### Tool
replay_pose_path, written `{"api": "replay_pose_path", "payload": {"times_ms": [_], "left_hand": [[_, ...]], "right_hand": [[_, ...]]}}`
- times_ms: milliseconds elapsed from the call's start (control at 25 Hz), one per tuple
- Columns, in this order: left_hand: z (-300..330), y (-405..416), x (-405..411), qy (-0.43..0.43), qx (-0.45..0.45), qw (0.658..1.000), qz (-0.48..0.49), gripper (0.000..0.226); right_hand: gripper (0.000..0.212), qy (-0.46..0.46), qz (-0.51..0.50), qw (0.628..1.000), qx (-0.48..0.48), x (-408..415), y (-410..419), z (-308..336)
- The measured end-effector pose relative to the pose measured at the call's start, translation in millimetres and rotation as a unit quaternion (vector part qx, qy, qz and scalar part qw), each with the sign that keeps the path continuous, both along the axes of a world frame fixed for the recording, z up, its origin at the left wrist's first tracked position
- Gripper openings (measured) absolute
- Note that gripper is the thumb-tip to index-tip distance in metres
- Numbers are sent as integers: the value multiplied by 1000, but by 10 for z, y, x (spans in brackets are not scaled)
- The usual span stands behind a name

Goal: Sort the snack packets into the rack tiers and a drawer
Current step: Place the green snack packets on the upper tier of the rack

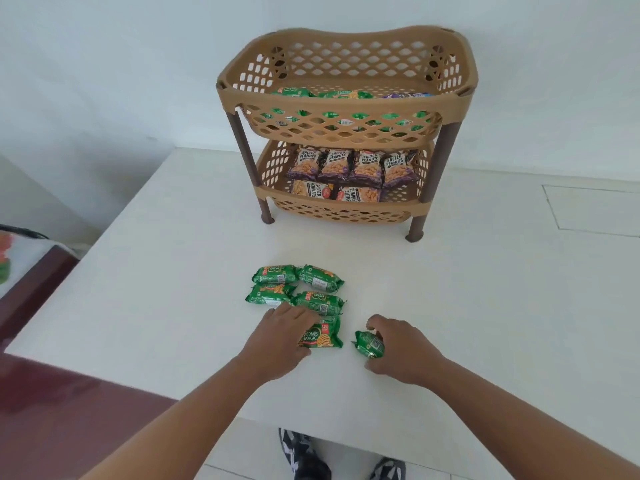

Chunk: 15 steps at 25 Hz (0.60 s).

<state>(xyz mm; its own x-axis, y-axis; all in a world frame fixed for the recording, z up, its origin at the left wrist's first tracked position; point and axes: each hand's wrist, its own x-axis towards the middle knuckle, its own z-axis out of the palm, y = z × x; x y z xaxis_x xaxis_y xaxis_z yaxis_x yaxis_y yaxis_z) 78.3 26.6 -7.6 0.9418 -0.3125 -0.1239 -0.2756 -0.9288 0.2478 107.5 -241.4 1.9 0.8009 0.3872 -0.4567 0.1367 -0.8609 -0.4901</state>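
I see my right hand [403,351] curled around one green packet [370,344] on the white desk [485,306]. My left hand [280,337] lies spread over another packet [320,336], just below four more [298,289]. The rack [346,95] stands behind, well apart.

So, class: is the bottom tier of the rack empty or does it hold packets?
It holds packets. The bottom tier has salted peanut packets in two rows, with some bare floor beside them.
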Motion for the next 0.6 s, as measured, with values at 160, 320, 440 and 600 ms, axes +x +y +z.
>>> {"api": "replay_pose_path", "payload": {"times_ms": [160,320,440,600], "left_hand": [[87,-50,-84,11,-23,999,28,51],[487,-56,-10,92,-233,960,128,49],[856,-30,140,165,-406,883,167,44],[1215,30,382,238,-575,752,218,33]], "right_hand": [[45,51,-73,990,112,12,-95,54],[30,109,-190,940,261,156,-140,251],[25,196,-257,872,368,344,-117,497],[24,248,-310,797,455,532,-54,885]]}}
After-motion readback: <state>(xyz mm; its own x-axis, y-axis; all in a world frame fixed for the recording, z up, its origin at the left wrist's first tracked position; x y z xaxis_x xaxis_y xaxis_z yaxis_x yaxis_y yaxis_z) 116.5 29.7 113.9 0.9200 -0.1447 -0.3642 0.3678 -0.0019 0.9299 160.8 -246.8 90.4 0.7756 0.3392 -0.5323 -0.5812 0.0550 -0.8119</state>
